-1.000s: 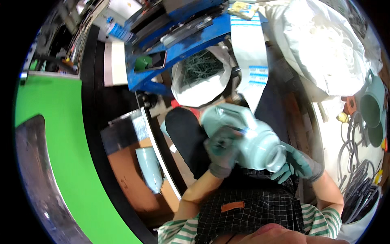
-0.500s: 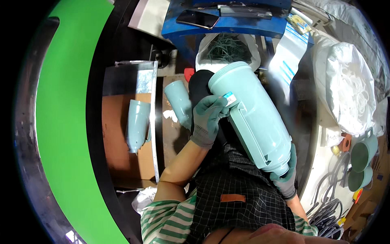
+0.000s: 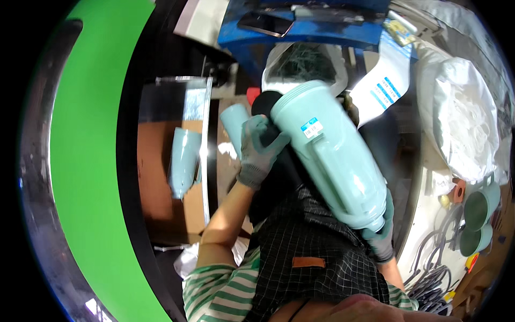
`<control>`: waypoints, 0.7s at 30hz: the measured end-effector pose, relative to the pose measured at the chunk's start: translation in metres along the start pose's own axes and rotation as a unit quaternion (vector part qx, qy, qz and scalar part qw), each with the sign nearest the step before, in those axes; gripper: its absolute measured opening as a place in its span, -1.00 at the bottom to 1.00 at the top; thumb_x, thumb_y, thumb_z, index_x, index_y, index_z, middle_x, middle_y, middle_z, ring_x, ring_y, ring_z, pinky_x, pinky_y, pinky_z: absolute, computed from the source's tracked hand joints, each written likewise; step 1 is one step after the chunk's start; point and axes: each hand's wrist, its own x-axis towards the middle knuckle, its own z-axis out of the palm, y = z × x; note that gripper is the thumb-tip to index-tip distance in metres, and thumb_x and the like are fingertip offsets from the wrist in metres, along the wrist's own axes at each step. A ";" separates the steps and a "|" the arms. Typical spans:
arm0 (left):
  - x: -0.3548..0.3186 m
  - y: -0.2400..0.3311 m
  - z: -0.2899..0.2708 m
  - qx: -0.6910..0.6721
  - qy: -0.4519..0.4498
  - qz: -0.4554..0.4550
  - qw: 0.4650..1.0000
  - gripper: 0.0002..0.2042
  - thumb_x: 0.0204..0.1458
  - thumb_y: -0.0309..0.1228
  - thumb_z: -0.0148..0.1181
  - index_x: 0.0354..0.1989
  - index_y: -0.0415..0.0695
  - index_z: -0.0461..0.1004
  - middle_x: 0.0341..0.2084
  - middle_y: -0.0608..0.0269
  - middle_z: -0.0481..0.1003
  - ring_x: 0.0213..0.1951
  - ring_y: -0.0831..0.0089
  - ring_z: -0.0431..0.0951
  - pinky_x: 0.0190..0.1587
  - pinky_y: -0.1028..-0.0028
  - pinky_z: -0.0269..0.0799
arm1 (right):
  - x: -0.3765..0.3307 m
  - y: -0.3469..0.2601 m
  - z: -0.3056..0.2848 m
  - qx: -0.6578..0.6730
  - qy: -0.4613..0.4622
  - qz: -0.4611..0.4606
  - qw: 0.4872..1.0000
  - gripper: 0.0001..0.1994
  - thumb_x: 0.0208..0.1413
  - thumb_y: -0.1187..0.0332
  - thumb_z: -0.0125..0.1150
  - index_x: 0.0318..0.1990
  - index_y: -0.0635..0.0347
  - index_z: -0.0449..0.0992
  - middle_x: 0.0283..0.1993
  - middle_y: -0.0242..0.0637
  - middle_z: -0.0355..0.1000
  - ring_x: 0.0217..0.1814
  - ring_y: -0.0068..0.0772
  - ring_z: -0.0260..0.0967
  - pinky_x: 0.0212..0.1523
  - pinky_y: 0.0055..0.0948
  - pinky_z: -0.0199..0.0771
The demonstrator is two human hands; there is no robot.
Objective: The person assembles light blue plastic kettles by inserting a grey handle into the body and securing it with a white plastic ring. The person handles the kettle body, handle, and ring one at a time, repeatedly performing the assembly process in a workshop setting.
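Note:
A pale green plastic thermos flask casing (image 3: 339, 161) with a long side handle lies slanted across my lap, its wide threaded end away from me. My gloved right hand (image 3: 383, 231) grips its narrow neck end from below and the right; part of the fingers is hidden behind it. Near the handle's far end a small blue-and-white sticker (image 3: 311, 127) lies on the casing. My gloved left hand (image 3: 258, 147) is just left of the casing with nothing in it, thumb and fingers apart. Partly behind that hand stands another pale green casing (image 3: 234, 122).
On the left, an open carton (image 3: 153, 177) holds a similar casing (image 3: 185, 161), beside a green belt (image 3: 86, 161). Ahead, a phone (image 3: 264, 24) lies on a blue stool (image 3: 316, 31) above a bag of green strips (image 3: 306, 61). A sticker strip (image 3: 383, 86) hangs right; farther right are a bag of white rings (image 3: 466, 118) and green cups (image 3: 477, 209).
My left hand has let go of the sticker and drawn back to the left. The sticker now lies on the casing near the handle. My right hand keeps its grip on the neck.

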 end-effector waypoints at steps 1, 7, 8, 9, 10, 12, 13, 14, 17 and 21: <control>0.003 -0.011 0.005 -0.002 0.001 0.057 0.998 -0.33 0.05 -0.39 0.53 0.31 -0.18 0.30 0.22 0.07 0.36 0.14 0.28 0.46 0.16 0.30 0.48 | 0.004 -0.007 -0.009 0.101 -0.025 0.066 0.992 0.30 -0.14 -0.20 0.64 0.59 0.29 -0.07 0.54 -0.03 0.16 0.54 -0.10 0.19 0.49 -0.12 0.25; 0.084 0.059 0.037 -0.200 -0.087 0.069 0.974 -0.50 0.09 -0.46 0.44 0.21 -0.24 0.46 -0.02 0.15 0.59 0.01 0.34 0.59 0.14 0.35 0.50 | 0.011 -0.021 -0.039 -0.108 0.021 -0.103 0.989 0.44 -0.41 -0.17 0.79 0.59 0.26 -0.03 0.54 -0.10 0.19 0.53 -0.16 0.22 0.48 -0.14 0.28; 0.113 0.084 0.045 -0.192 -0.081 0.125 0.970 -0.54 0.13 -0.47 0.38 0.21 -0.23 0.47 -0.01 0.10 0.58 0.03 0.28 0.60 0.13 0.32 0.50 | 0.008 -0.024 -0.045 -0.056 0.056 -0.083 0.993 0.42 -0.38 -0.16 0.78 0.59 0.25 -0.03 0.54 -0.09 0.19 0.52 -0.16 0.23 0.48 -0.14 0.30; 0.141 0.108 0.052 -0.182 -0.072 0.179 0.964 -0.57 0.17 -0.48 0.32 0.22 -0.22 0.47 -0.01 0.05 0.58 0.05 0.22 0.61 0.12 0.29 0.50 | 0.006 -0.028 -0.051 -0.002 0.085 -0.063 0.994 0.41 -0.36 -0.16 0.77 0.60 0.24 -0.04 0.54 -0.08 0.18 0.52 -0.16 0.23 0.48 -0.13 0.31; 0.166 0.141 0.055 -0.181 -0.047 0.226 0.956 -0.63 0.26 -0.49 0.21 0.24 -0.25 0.47 0.04 0.05 0.56 0.08 0.26 0.59 0.12 0.31 0.50 | 0.004 -0.036 -0.053 0.068 0.121 -0.053 0.989 0.23 -0.18 -0.07 0.61 0.59 0.22 -0.02 0.47 -0.11 0.25 0.43 -0.19 0.30 0.37 -0.21 0.38; 0.218 0.204 0.062 -0.091 0.020 0.367 0.926 -0.66 0.33 -0.45 0.16 0.23 -0.26 0.47 0.09 -0.03 0.55 0.10 0.11 0.59 0.10 0.28 0.52 | 0.004 -0.057 -0.058 0.193 0.202 -0.084 0.956 -0.14 0.18 0.10 0.29 0.56 0.18 0.04 0.31 -0.16 0.39 0.23 -0.26 0.44 0.15 -0.36 0.53; 0.235 0.226 0.069 -0.007 -0.005 0.358 0.934 -0.56 0.34 -0.24 0.16 0.29 -0.23 0.41 0.18 -0.10 0.49 0.15 -0.08 0.55 0.17 0.20 0.49 | 0.006 -0.068 -0.057 0.235 0.229 -0.108 0.938 -0.31 0.36 0.19 0.12 0.55 0.16 0.06 0.24 -0.18 0.46 0.14 -0.30 0.52 0.04 -0.43 0.60; 0.260 0.233 0.087 0.109 0.006 0.372 0.922 -0.39 0.31 -0.02 0.12 0.37 -0.20 0.30 0.30 -0.11 0.39 0.18 -0.14 0.52 0.20 0.14 0.48 | 0.016 -0.083 -0.060 0.235 0.246 -0.155 0.928 -0.33 0.37 0.15 0.10 0.55 0.16 0.08 0.19 -0.21 0.48 0.07 -0.33 0.52 -0.01 -0.45 0.58; 0.295 0.234 0.125 0.329 -0.059 0.321 0.886 -0.25 0.21 0.02 0.22 0.44 -0.19 0.19 0.30 -0.11 0.32 0.12 -0.07 0.54 0.15 0.10 0.48 | 0.048 -0.125 -0.072 0.196 0.280 -0.229 0.911 -0.31 0.38 0.08 0.07 0.55 0.12 0.08 0.23 -0.21 0.42 0.09 -0.32 0.47 -0.06 -0.40 0.56; 0.213 0.221 0.097 0.239 0.032 0.468 0.850 -0.40 0.14 -0.09 0.28 0.27 -0.21 0.41 0.06 -0.10 0.48 0.02 -0.09 0.50 0.03 0.03 0.38 | 0.073 -0.165 -0.107 0.114 0.225 -0.241 0.937 -0.23 0.33 0.09 0.12 0.61 0.07 -0.01 0.48 -0.13 0.24 0.36 -0.11 0.40 0.05 -0.21 0.64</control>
